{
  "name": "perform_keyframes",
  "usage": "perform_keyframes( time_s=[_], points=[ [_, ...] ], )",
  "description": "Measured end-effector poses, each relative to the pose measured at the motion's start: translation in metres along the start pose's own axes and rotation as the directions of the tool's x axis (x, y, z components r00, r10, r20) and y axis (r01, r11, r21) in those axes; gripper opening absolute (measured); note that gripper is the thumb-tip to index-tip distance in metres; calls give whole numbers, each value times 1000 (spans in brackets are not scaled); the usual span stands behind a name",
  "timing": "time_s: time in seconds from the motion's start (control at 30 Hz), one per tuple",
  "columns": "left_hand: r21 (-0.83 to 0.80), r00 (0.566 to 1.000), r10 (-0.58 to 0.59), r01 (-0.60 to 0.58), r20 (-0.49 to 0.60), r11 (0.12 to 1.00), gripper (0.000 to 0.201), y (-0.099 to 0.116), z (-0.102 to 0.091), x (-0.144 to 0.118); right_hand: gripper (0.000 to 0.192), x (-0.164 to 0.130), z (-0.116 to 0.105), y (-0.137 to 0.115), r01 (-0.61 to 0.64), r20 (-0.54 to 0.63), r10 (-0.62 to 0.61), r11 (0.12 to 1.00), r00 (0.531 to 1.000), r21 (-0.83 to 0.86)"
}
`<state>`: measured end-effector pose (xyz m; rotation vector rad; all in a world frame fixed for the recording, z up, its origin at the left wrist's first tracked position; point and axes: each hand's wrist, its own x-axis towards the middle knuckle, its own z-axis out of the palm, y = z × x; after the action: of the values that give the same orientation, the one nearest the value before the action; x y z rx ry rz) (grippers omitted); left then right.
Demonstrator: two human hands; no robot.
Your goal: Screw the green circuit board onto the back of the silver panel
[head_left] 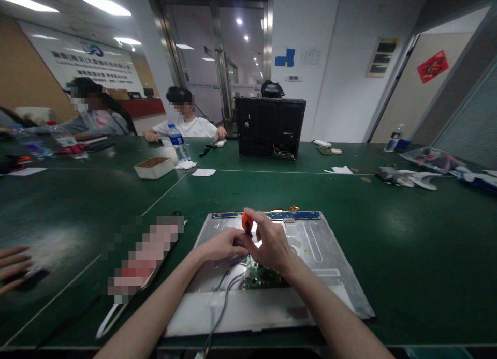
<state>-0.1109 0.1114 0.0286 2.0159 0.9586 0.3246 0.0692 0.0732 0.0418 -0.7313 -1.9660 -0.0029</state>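
Screwdriver (pixel 247 223) held upright over a metal panel (pixel 334 276) on the green table (pixel 407 235).
Its orange handle is pinched by the right hand (pixel 272 245), fingers closed on it; the shaft is steadied by the left hand (pixel 223 244) above a green circuit board (pixel 260 279). Wall sign (pixel 93 64) lettering is too blurred to be read.

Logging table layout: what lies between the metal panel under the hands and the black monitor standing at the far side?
In the head view, only bare green table lies between the metal panel and the black monitor, crossed by a thin seam line.
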Motion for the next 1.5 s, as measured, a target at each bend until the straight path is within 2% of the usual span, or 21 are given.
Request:
perform_keyframes(
  time_s=[0.27,0.5,0.73,1.1,1.37,1.5],
  points=[
    [13,1000,-3,3,9,1000,13,3,0,-1,56,-2,2,0,-34,-16,34,999,999,-28],
    [10,1000,-6,6,-20,1000,12,0,1,-1,51,0,0,1,-1,-5,0,998,1000,-57],
    [-18,1000,14,-13,20,1000,11,2,1,0,61,0,-2,-1,-12,14,12,1000,1000,26],
    [28,1000,-6,7,-26,1000,10,4,1,-1,47,2,-1,-1,1,-25,-2,1000,1000,-24],
    [-25,999,28,-27,26,999,10,7,-1,-2,56,1,-2,-2,-4,-17,5,999,1000,53],
    [-21,1000,-7,7,15,1000,11,5,1,-2,51,1,-1,-1,-13,-37,14,1000,999,26]
  ],
)
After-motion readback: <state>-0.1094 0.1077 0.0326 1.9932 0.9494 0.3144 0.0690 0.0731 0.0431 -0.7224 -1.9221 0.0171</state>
